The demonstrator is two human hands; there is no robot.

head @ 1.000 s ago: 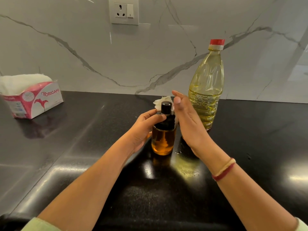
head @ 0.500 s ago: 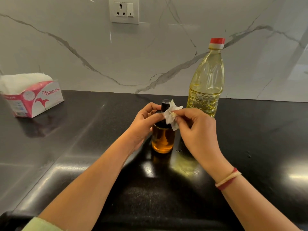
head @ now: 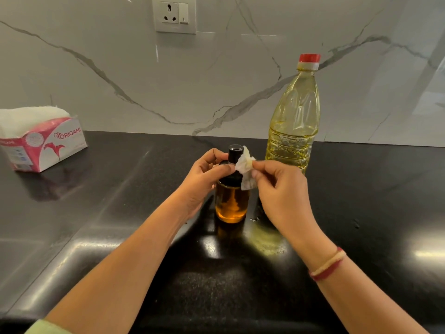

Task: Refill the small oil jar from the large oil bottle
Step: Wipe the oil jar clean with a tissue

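Observation:
The small oil jar (head: 231,203), clear glass with amber oil and a black capped top, stands upright on the black counter (head: 120,213) at the centre. My left hand (head: 204,174) grips its black shoulder from the left. My right hand (head: 279,189) pinches a crumpled white tissue (head: 245,168) against the jar's neck on the right side. Behind and to the right, by the wall, the large oil bottle (head: 293,119) stands with its red cap on, yellow oil filling its lower part.
A pink and white tissue box (head: 45,145) sits at the far left by the marble wall. A wall socket (head: 175,15) is above. An oily smear (head: 265,239) and small drops lie on the counter right of the jar.
My right hand came from behind the jar to its right side with the tissue, then drew slightly lower and right. My left hand kept its hold on the jar.

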